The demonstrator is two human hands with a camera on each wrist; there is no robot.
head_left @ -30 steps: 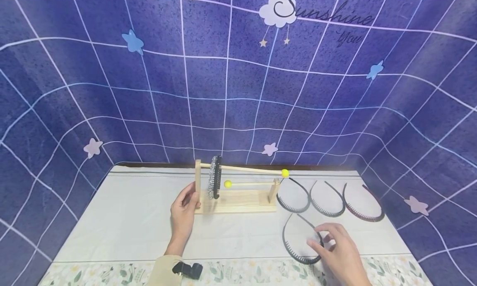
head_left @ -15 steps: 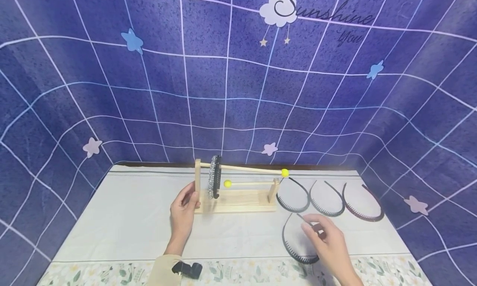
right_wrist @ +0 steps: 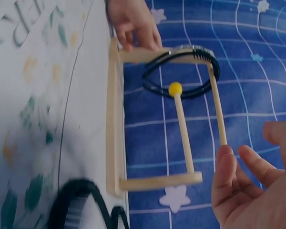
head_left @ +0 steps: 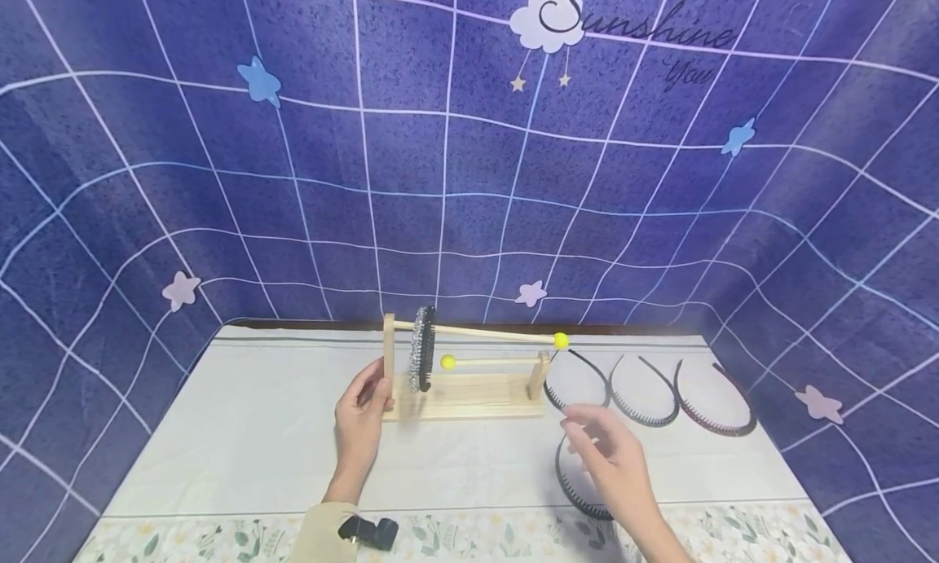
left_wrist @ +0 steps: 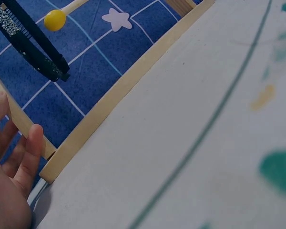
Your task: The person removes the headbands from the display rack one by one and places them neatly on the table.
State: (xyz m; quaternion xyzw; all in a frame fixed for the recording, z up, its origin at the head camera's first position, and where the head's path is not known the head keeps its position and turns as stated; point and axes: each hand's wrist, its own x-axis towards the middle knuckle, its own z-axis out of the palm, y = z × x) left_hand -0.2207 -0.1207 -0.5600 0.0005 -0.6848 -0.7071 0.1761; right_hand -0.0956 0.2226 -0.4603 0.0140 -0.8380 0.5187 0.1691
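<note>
1. Head view: the left hand [head_left: 359,420] grips the left post [head_left: 390,347] of the wooden stand [head_left: 469,398], thumb and fingers bent about it. Two hairbands [head_left: 423,351] hang on the stand's upper rod [head_left: 484,333], near that post. In front of the stand's right end, the right hand [head_left: 612,457] hovers half open over a loose hairband [head_left: 566,491]; three more hairbands [head_left: 645,421] lie right of the stand.
2. Left wrist view: fingers touch the stand's post near its base.
3. Right wrist view: thumb and fingers are spread, holding nothing; fingertips hide the stand's upper rod end.

Starry backdrop [head_left: 477,160], floral-edged tablecloth [head_left: 462,469]
</note>
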